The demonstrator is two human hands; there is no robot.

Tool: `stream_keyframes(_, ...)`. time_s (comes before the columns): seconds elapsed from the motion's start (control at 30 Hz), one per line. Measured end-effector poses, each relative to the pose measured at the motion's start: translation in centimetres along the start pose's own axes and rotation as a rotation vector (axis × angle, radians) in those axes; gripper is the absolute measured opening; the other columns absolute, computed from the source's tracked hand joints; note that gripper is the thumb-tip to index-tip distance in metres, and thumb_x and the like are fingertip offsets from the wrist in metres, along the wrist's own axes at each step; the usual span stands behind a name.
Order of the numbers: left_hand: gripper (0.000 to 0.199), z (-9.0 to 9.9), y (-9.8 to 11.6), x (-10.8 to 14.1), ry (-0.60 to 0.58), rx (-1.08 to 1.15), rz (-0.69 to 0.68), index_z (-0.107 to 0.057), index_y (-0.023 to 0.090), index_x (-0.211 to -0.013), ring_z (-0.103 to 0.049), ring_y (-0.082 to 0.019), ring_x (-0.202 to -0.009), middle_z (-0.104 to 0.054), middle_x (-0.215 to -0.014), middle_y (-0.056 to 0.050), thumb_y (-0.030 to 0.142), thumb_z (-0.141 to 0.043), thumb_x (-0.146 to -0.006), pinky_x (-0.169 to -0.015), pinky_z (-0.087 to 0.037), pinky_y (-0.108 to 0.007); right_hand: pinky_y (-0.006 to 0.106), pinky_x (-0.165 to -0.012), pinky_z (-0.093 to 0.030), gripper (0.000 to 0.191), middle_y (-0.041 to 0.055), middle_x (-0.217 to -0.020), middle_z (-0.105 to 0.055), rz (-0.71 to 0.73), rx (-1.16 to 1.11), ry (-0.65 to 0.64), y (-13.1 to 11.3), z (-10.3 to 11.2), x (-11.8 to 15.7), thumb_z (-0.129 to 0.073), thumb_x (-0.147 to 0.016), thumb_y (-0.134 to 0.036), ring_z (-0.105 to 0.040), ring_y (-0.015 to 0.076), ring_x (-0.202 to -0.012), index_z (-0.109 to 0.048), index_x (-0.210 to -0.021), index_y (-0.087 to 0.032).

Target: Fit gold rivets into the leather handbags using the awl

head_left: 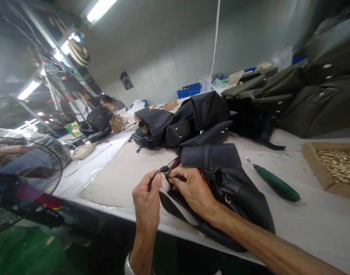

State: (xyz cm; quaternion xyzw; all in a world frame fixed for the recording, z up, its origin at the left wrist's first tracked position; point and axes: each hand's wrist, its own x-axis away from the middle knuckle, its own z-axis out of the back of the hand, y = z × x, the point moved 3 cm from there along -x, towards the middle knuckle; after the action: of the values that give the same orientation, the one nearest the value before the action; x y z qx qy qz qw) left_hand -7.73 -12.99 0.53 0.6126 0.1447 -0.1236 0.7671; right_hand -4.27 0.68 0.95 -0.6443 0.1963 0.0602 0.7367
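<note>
A black leather bag (250,198) with a flap and a gold-coloured ring lies in front of me near the table's edge. Its black strap (175,206), pale on the underside, curves up to my fingers. My left hand (147,193) is closed, thumb and fingers pinching the strap's end beside a small dark buckle-like piece (164,169). Meeting it from the right, my right hand (194,191) is closed too, its fingertips pinched on the strap end close to the bag's flap. Exactly what lies between the right fingertips is too small to make out.
A green-handled awl-like tool (278,183) and a box of small brass fittings (337,164) lie to the right. More black bags (203,114) and olive bags (329,107) are piled behind. A fan (23,183) stands left; another person (113,103) sits farther back.
</note>
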Motion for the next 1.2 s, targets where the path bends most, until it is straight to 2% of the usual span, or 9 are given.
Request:
stream_keyframes(0.2, 0.037, -0.1, -1.1, -0.4, -0.104, 0.202, 0.057, -0.067, 0.015, -0.105, -0.062, -0.017, -0.090, -0.070, -0.096, -0.006, 0.044, -0.065, -0.082, -0.084, -0.048, -0.027, 0.023, -0.073, -0.039, 0.015, 0.0003, -0.075, -0.059, 0.308, 0.247, -0.061, -1.2, 1.0, -0.5, -0.059, -0.080, -0.003, -0.054, 0.0107, -0.075, -0.064, -0.070, -0.013)
stream_keyframes(0.27, 0.037, -0.3, -1.3, -0.6, -0.134, 0.274, 0.085, -0.067, 0.014, -0.105, -0.062, -0.017, -0.089, -0.070, -0.095, -0.006, 0.043, -0.066, -0.082, -0.083, -0.049, -0.027, 0.022, -0.072, -0.039, 0.016, -0.0002, -0.074, -0.059, 0.338, 0.294, -0.100, -1.2, 1.3, -0.9, -0.061, -0.078, -0.001, -0.054, 0.0099, -0.074, -0.062, -0.069, -0.013)
stream_keyframes(0.37, 0.034, -0.9, -1.2, -0.8, -0.161, 0.359, 0.110, -0.066, 0.013, -0.103, -0.063, -0.016, -0.085, -0.070, -0.094, -0.007, 0.039, -0.068, -0.080, -0.081, -0.049, -0.025, 0.020, -0.065, -0.040, 0.016, -0.0017, -0.069, -0.057, 0.249, 0.245, -0.129, -0.8, 1.5, -1.4, -0.061, -0.078, -0.001, -0.054, 0.0078, -0.065, -0.061, -0.067, -0.013)
stream_keyframes(0.5, 0.033, -1.6, -1.0, -0.7, -0.153, 0.466, 0.159, -0.067, 0.014, -0.100, -0.061, -0.013, -0.074, -0.069, -0.086, -0.004, 0.038, -0.071, -0.078, -0.069, -0.049, -0.021, 0.018, -0.056, -0.044, 0.011, -0.0034, -0.063, -0.056, -0.019, 0.035, -0.087, 0.0, 1.3, -1.4, -0.060, -0.079, -0.007, -0.057, 0.0083, -0.057, -0.056, -0.072, -0.014)
stream_keyframes(0.57, 0.033, -1.8, -1.1, -0.6, -0.144, 0.509, 0.183, -0.066, 0.015, -0.099, -0.060, -0.012, -0.072, -0.068, -0.084, -0.003, 0.038, -0.073, -0.077, -0.067, -0.049, -0.019, 0.019, -0.056, -0.048, 0.009, -0.0033, -0.065, -0.057, -0.078, -0.058, -0.070, 0.2, 1.1, -1.2, -0.059, -0.078, -0.008, -0.059, 0.0095, -0.058, -0.054, -0.075, -0.014)
stream_keyframes(0.67, 0.034, -1.8, -1.2, -0.6, -0.158, 0.547, 0.210, -0.066, 0.015, -0.099, -0.061, -0.012, -0.071, -0.068, -0.082, -0.004, 0.038, -0.074, -0.075, -0.067, -0.049, -0.020, 0.019, -0.058, -0.048, 0.008, -0.0028, -0.067, -0.057, -0.014, -0.081, -0.063, 0.4, 1.0, -1.0, -0.055, -0.079, -0.008, -0.059, 0.0091, -0.060, -0.055, -0.075, -0.014)
stream_keyframes(0.87, 0.035, -1.7, -0.8, -0.7, -0.204, 0.538, 0.247, -0.066, 0.014, -0.098, -0.063, -0.014, -0.076, -0.069, -0.087, -0.006, 0.039, -0.074, -0.075, -0.073, -0.051, -0.023, 0.019, -0.063, -0.045, 0.009, -0.0022, -0.069, -0.058, 0.155, 0.066, 0.004, 1.0, 1.1, -1.1, -0.055, -0.082, -0.008, -0.058, 0.0085, -0.063, -0.060, -0.076, -0.015)
stream_keyframes(1.07, 0.035, -1.8, -1.1, -0.8, -0.210, 0.518, 0.235, -0.064, 0.014, -0.103, -0.063, -0.014, -0.080, -0.069, -0.091, -0.006, 0.038, -0.072, -0.078, -0.073, -0.050, -0.021, 0.018, -0.056, -0.047, 0.012, -0.0039, -0.064, -0.054, -0.008, -0.079, -0.055, 0.8, 1.2, -1.7, -0.057, -0.079, -0.007, -0.057, 0.0087, -0.057, -0.052, -0.072, -0.015)
stream_keyframes(1.2, 0.033, -1.9, -1.4, -1.0, -0.205, 0.503, 0.216, -0.064, 0.015, -0.104, -0.064, -0.015, -0.083, -0.069, -0.091, -0.005, 0.037, -0.071, -0.080, -0.074, -0.050, -0.022, 0.019, -0.056, -0.047, 0.014, -0.0041, -0.063, -0.054, -0.075, -0.058, -0.052, 0.7, 1.2, -1.7, -0.059, -0.079, -0.009, -0.057, 0.0096, -0.057, -0.050, -0.071, -0.016)
